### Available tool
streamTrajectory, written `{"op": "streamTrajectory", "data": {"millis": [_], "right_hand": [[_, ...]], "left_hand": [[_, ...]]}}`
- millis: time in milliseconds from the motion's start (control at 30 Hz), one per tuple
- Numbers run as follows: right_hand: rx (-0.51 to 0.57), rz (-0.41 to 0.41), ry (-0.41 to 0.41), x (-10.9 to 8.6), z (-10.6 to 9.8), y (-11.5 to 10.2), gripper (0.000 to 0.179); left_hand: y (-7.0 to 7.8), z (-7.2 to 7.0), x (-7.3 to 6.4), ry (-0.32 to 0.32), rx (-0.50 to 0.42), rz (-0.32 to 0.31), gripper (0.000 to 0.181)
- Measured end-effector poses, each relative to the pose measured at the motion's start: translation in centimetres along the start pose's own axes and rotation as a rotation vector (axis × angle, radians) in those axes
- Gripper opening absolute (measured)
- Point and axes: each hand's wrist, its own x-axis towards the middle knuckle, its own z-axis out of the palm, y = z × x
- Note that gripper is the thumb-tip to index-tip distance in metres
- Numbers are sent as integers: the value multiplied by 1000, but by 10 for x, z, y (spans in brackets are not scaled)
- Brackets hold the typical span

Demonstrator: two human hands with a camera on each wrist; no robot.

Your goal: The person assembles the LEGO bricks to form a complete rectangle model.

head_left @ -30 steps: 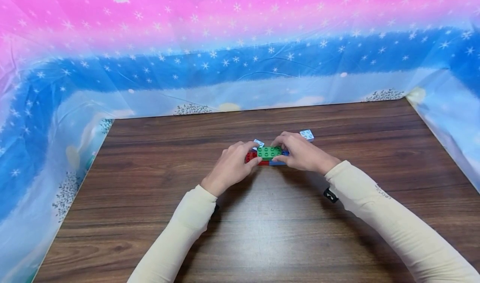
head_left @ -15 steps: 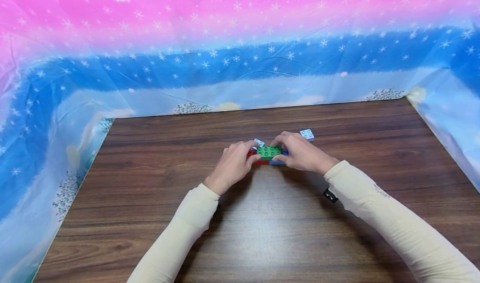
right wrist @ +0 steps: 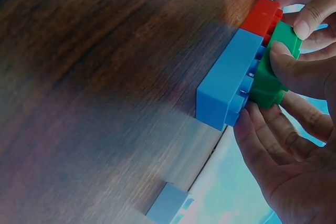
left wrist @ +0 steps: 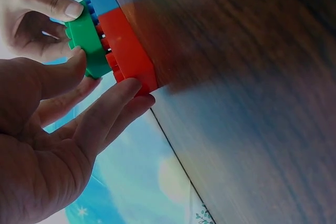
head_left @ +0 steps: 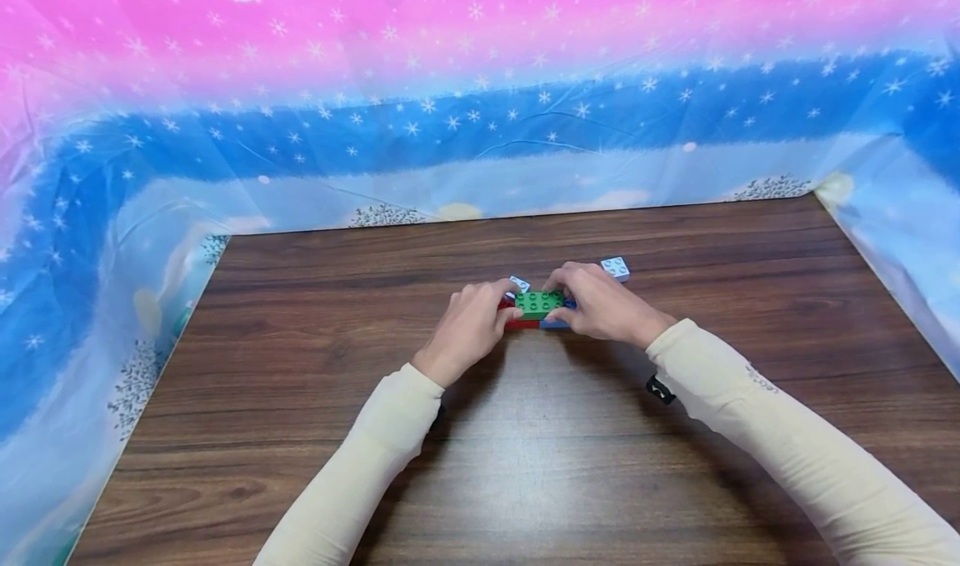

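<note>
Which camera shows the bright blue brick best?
Right wrist: the bright blue brick shows large, side and end. The head view shows slivers beside the right hand; left wrist, a part beyond the red brick.

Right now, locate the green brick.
In the head view, the green brick is just right of centre, pinched between left hand and right hand, above the red brick and blue brick.

The green brick (head_left: 537, 303), which is rectangular and has two rows of round studs, is held with studs upward across the seam between the red brick (left wrist: 126, 45) and the blue brick (right wrist: 228, 69), lying end to end on the wooden table (head_left: 525, 433), their studs visible below it.
</note>
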Motion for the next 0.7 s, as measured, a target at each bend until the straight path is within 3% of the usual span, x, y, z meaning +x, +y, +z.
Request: {"op": "streamTrajectory", "data": {"millis": [700], "right_hand": [[6,42,-3,1,2,-1,27]], "left_hand": [[0,1,1,13,-18,-22,30]]}}
